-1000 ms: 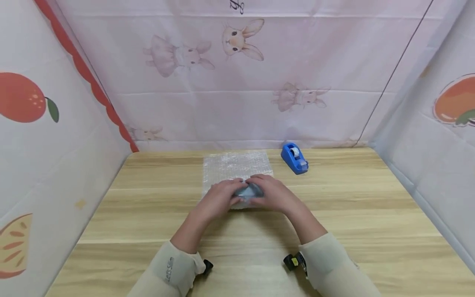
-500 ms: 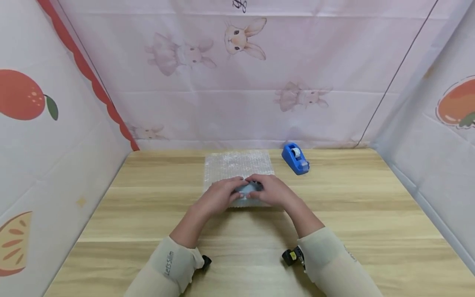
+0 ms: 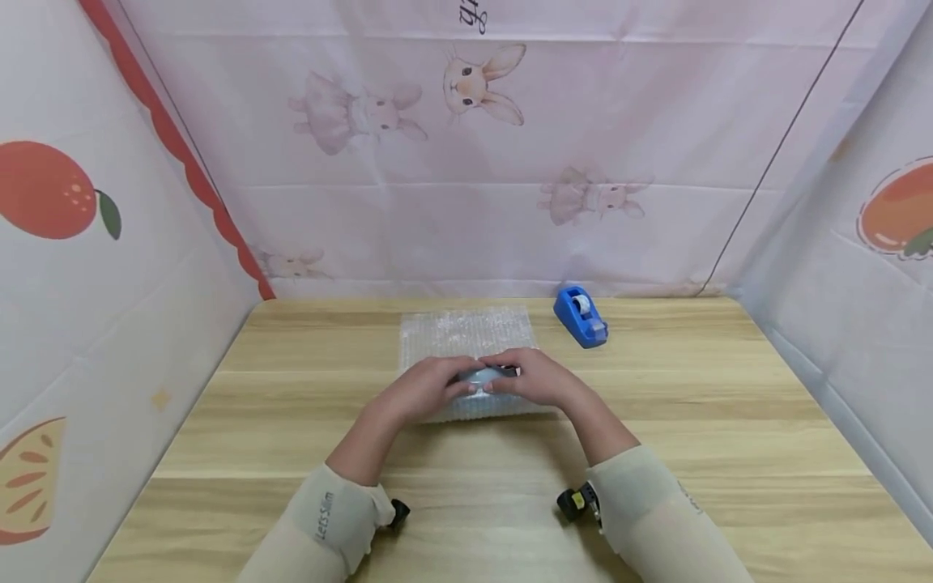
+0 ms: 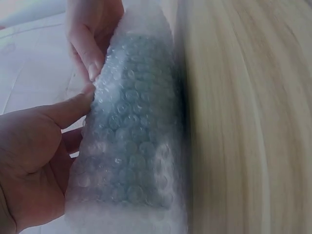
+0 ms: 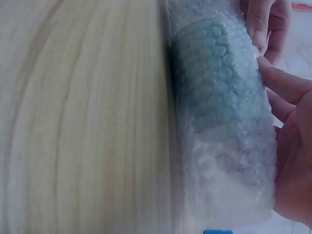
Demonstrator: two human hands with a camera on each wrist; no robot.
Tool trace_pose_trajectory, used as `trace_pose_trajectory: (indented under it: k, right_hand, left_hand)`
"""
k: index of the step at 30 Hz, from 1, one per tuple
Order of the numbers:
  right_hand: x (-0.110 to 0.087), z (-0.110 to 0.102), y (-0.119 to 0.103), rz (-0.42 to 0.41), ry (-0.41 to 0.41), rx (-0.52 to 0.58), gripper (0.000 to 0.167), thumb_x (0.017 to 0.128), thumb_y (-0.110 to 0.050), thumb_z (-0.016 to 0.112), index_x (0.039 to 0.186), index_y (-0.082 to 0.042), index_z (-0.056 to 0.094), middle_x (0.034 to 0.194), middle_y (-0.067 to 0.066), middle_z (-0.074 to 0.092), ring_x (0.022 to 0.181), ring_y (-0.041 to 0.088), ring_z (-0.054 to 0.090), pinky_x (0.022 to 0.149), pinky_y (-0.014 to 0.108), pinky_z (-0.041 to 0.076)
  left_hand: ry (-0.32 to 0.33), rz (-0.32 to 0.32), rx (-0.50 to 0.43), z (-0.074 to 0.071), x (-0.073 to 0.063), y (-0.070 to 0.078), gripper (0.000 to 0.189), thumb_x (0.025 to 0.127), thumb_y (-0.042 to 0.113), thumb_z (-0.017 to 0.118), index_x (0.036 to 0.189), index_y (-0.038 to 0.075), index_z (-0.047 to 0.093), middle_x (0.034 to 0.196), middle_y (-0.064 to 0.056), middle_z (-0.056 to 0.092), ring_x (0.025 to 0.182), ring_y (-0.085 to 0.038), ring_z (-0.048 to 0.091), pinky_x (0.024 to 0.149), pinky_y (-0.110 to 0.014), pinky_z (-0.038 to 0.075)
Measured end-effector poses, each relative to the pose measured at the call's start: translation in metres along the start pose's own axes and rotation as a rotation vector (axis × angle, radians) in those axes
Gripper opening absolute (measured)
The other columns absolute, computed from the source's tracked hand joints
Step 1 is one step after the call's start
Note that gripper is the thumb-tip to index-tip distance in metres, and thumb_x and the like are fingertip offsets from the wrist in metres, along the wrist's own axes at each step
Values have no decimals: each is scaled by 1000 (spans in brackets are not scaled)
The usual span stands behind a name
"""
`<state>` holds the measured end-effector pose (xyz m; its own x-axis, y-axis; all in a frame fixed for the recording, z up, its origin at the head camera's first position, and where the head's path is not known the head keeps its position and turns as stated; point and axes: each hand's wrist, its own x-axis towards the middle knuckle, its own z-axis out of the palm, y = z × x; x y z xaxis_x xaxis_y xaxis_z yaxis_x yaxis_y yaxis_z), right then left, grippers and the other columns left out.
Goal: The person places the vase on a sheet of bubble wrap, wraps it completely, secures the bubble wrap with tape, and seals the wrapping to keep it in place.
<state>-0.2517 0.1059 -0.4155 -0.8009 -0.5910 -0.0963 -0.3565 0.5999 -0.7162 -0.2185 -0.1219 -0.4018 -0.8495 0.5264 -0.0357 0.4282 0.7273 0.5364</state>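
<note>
A bluish-green object (image 3: 481, 376) lies at the near end of a sheet of bubble wrap (image 3: 466, 330). Both wrist views show the bubble wrap (image 4: 131, 117) drawn up over its near side, so its colour shows through the bubbles and its kind is hidden. My left hand (image 3: 430, 387) grips the wrapped bundle from the left, thumb on the near side and fingers reaching over the top. From the right, my right hand (image 3: 535, 379) holds it likewise, thumb pressing the wrap (image 5: 219, 92). The two thumb tips are close together at the bundle's middle.
A blue tape dispenser (image 3: 581, 317) stands behind and to the right of the bubble wrap on the wooden table (image 3: 692, 421). Fabric printed with rabbits (image 3: 466, 202) hangs at the table's far edge, with fruit-printed fabric at both sides.
A wider strip of bubble wrap now shows in front of the hands, covering the object's near side. Both thumbs have shifted slightly along it. The tape dispenser has stayed put.
</note>
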Motion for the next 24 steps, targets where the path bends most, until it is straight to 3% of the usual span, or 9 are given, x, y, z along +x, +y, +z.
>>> trace_pose_trajectory:
  k: [5, 11, 13, 15, 18, 20, 22, 24]
  right_hand:
    - [1, -3, 6, -16, -32, 17, 48, 95, -45, 61, 139, -27, 58, 138, -1, 58, 126, 22, 54, 104, 48, 43]
    - [3, -6, 11, -20, -121, 32, 45, 96, -50, 57, 137, -29, 59, 138, -1, 59, 129, 21, 53, 105, 48, 43]
    - [3, -7, 12, -21, -131, 33, 44, 96, -49, 56, 135, -30, 60, 138, 0, 60, 129, 21, 53, 106, 49, 42]
    - [3, -7, 13, -24, -134, 32, 44, 97, -48, 56, 136, -28, 61, 138, 1, 59, 131, 23, 52, 107, 49, 41]
    - [4, -8, 15, -42, -133, 15, 42, 99, -43, 56, 136, -24, 60, 139, 4, 59, 131, 25, 52, 108, 49, 40]
    - [5, -7, 16, -45, -135, 12, 42, 99, -41, 56, 136, -22, 60, 139, 3, 59, 131, 24, 52, 109, 47, 39]
    - [5, -7, 16, -47, -134, 6, 42, 99, -41, 57, 136, -22, 61, 138, 3, 59, 130, 23, 53, 109, 47, 39]
    - [5, -8, 16, -39, -131, 6, 44, 98, -43, 58, 136, -22, 61, 138, 2, 59, 130, 23, 53, 109, 47, 39]
  left_hand:
    - [-9, -54, -50, -2, 0, -3, 41, 98, 39, 58, 135, 21, 51, 126, -1, 63, 111, -16, 60, 95, -41, 49]
    - [-96, -78, -102, -3, -1, -6, 44, 100, 44, 52, 137, 20, 53, 135, -1, 59, 124, -20, 56, 102, -46, 46]
    - [-97, -90, -57, -4, 0, -4, 47, 100, 46, 51, 139, 20, 51, 137, -2, 58, 126, -22, 56, 103, -47, 45]
    - [-74, -92, 47, -5, 1, 1, 52, 99, 47, 52, 143, 19, 49, 140, -3, 56, 130, -23, 53, 108, -50, 39]
    - [-15, -52, 250, -4, 0, 16, 60, 99, 51, 49, 146, 15, 45, 147, -5, 51, 137, -24, 46, 115, -55, 26]
    - [26, 12, 342, 1, 0, 26, 63, 97, 56, 48, 142, 12, 48, 146, -6, 52, 138, -22, 44, 116, -58, 22]
    - [38, 55, 384, 9, 0, 30, 73, 93, 65, 48, 140, 9, 46, 145, -8, 51, 138, -22, 43, 115, -59, 23]
    - [26, 54, 391, 18, 1, 30, 88, 85, 71, 55, 143, 6, 41, 146, -10, 49, 138, -23, 43, 114, -59, 26]
